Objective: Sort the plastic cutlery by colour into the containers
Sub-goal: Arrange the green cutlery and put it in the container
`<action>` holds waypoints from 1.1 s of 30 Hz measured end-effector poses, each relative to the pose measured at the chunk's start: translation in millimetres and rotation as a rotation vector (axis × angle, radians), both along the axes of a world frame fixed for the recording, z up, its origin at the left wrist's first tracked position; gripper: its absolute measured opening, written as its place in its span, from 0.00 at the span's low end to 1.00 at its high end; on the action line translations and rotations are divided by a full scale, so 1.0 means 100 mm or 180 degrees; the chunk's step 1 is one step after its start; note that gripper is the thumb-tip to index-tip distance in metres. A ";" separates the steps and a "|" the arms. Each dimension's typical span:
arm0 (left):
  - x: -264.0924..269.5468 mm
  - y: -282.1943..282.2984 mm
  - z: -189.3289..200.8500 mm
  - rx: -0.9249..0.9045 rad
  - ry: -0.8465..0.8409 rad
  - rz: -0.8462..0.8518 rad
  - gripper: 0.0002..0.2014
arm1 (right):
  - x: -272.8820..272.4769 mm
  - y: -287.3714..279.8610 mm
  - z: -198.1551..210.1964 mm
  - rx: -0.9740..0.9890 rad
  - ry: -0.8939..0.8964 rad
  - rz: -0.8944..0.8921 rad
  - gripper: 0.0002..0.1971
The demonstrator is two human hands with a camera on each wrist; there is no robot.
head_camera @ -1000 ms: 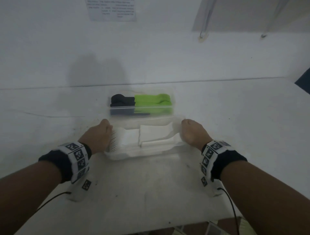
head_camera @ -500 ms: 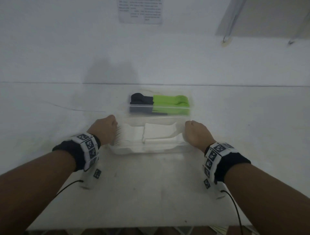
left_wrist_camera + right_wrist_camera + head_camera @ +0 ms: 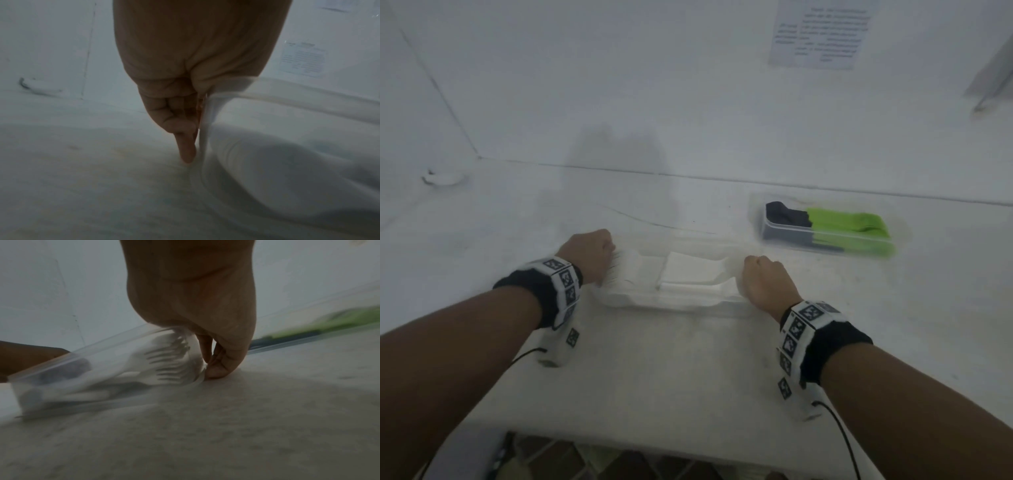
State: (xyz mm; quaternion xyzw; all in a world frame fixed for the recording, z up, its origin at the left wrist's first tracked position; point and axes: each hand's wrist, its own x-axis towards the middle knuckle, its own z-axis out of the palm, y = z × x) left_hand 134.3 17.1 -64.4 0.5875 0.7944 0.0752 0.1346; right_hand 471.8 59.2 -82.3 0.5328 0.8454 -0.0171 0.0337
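On the table, each hand [image 3: 591, 253] [image 3: 767, 287] grips the clear tray's [image 3: 688, 306] thin ends.

A white table [image 3: 671, 383] meets a plain white wall [image 3: 619, 85] bearing a printed paper notice [image 3: 820, 34], dimly lit.

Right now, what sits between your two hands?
In the head view, a clear container of white cutlery spans from left hand to right hand.
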 end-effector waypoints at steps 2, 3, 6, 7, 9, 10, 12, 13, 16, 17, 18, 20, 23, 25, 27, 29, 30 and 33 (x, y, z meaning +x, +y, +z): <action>-0.21 -0.08 0.08 0.0004 0.0040 0.0059 0.07 | -0.28 -0.03 -0.01 -0.0053 0.0043 -0.0033 0.14; -0.29 -0.11 0.12 0.0012 0.0086 0.0092 0.06 | -0.41 -0.03 -0.02 -0.0095 0.0080 -0.0066 0.14; -0.50 -0.08 0.12 0.0051 0.0022 0.0064 0.05 | -0.66 -0.04 -0.06 -0.0155 0.0146 -0.0157 0.13; -0.56 -0.07 0.13 0.0066 -0.0057 0.0068 0.06 | -0.71 -0.05 -0.07 -0.0146 0.0148 -0.0196 0.13; -0.65 -0.02 0.10 0.0126 -0.0136 0.0101 0.08 | -0.77 -0.07 -0.07 -0.0117 0.0128 -0.0259 0.12; -0.68 0.00 0.09 0.0158 -0.0173 0.0095 0.09 | -0.78 -0.07 -0.07 -0.0083 0.0121 -0.0286 0.13; -0.70 0.02 0.07 0.0179 -0.0206 0.0078 0.09 | -0.79 -0.09 -0.05 -0.0065 0.0106 -0.0337 0.13; -0.70 0.02 0.06 0.0203 -0.0223 0.0083 0.09 | -0.80 -0.10 -0.05 -0.0074 0.0155 -0.0385 0.14; -0.70 0.03 0.05 0.0264 -0.0269 0.0121 0.11 | -0.81 -0.11 -0.06 -0.0180 0.0471 -0.0635 0.14; -0.68 0.02 0.06 0.0262 -0.0258 0.0083 0.12 | -0.81 -0.10 -0.04 -0.0261 0.0628 -0.0748 0.14; -0.66 0.01 0.07 0.0237 -0.0248 0.0037 0.13 | -0.81 -0.10 -0.01 -0.0324 0.0769 -0.0838 0.13; -0.63 -0.01 0.12 0.0218 -0.0236 -0.0049 0.14 | -0.80 -0.10 0.06 -0.0435 0.1036 -0.0975 0.14; -0.70 0.00 0.23 0.0330 -0.0309 0.0006 0.14 | -0.80 -0.06 0.19 -0.0442 0.1457 -0.1100 0.12; -0.76 0.04 0.34 0.0339 -0.0285 -0.0071 0.14 | -0.81 0.03 0.28 -0.0533 0.1758 -0.1288 0.16; -0.83 0.13 0.45 0.0403 -0.0357 -0.0099 0.13 | -0.85 0.16 0.37 -0.0591 0.1874 -0.1292 0.16; -0.94 0.27 0.51 0.0532 -0.0534 0.0013 0.13 | -0.90 0.32 0.44 -0.0472 0.1941 -0.1225 0.15; -0.99 0.36 0.52 0.0590 -0.0612 0.0101 0.13 | -0.93 0.40 0.48 -0.0415 0.2000 -0.1207 0.15; -1.10 0.65 0.49 0.0692 -0.0773 0.0378 0.17 | -1.02 0.64 0.48 -0.0316 0.1878 -0.1172 0.15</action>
